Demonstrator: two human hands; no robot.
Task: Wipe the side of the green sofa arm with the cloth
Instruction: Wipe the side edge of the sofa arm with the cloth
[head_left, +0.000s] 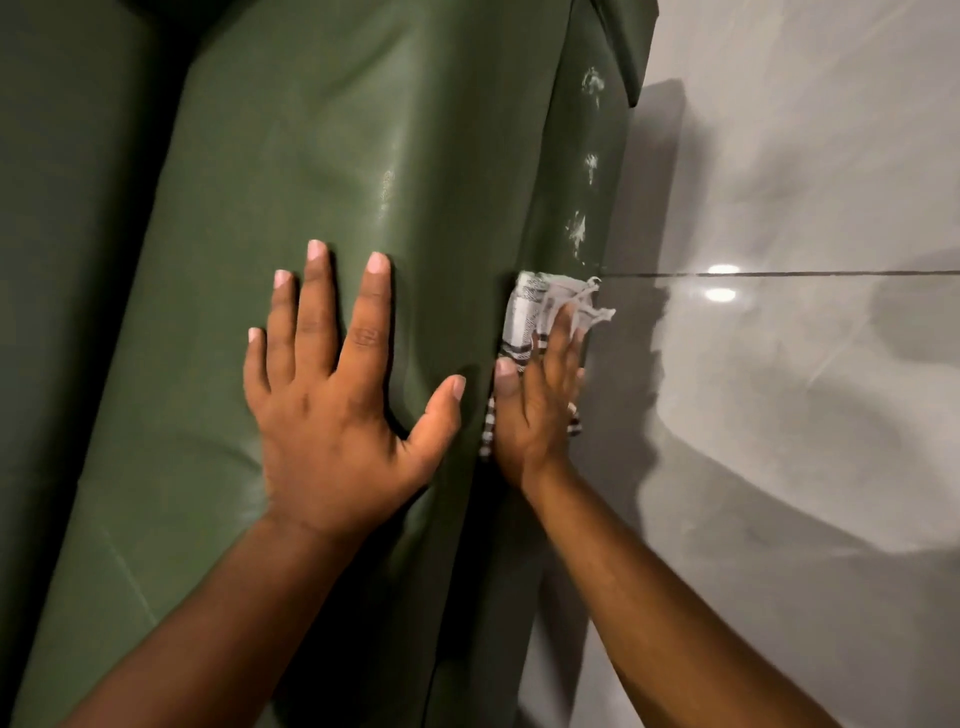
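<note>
- Green leather-like sofa arm (322, 171) carries my left hand (332, 405), spread flat and wide on top, holding nothing; I judge it steadies me.
- My right hand (537, 410) presses the checked cloth (524, 312) flat against the arm's side.
- White smears (579, 231) remain above the cloth, beside the tiled floor (805, 415).
</note>
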